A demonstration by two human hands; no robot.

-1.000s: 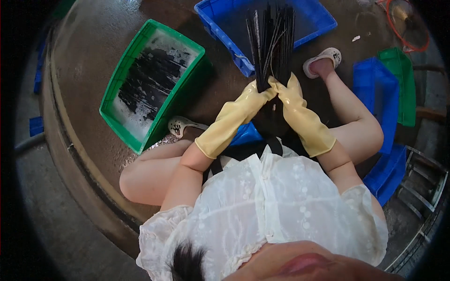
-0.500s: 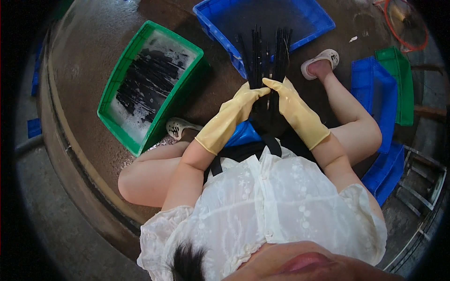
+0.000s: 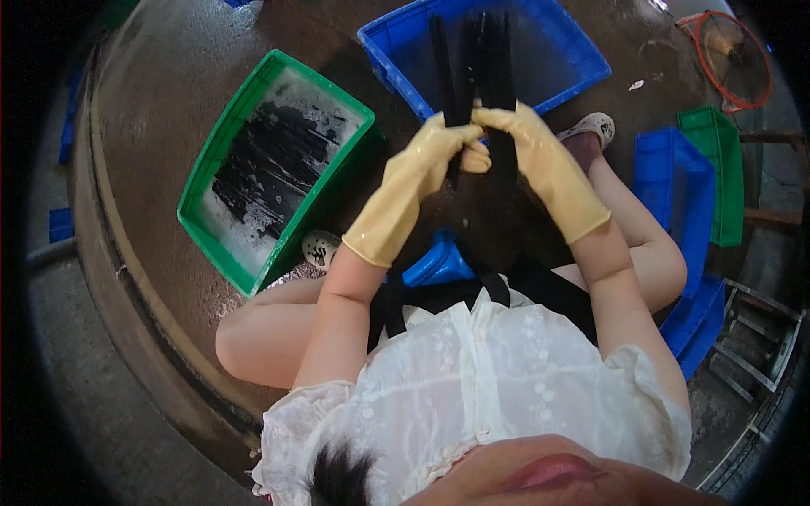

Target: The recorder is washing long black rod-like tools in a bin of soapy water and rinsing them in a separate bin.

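Observation:
Both my hands wear pale yellow rubber gloves and are side by side just before the near edge of a blue crate. My left hand is closed round a narrow bundle of black sticks. In my right hand is a second, thicker bundle of black sticks, blurred by motion. The far ends of both bundles reach over the crate, which holds greyish water. My fingers nearly meet between the bundles. What exactly the sticks are made of I cannot tell.
At left stands a green crate with many black sticks in foamy water. Stacked blue crates and a green one are at right, near a metal rack. An orange-rimmed fan stands far right. The floor is wet.
Both hands have moved forward with the bundles, toward the blue crate. The bundles, upright and nearly together before, now reach further over the crate, and the right one is smeared by motion.

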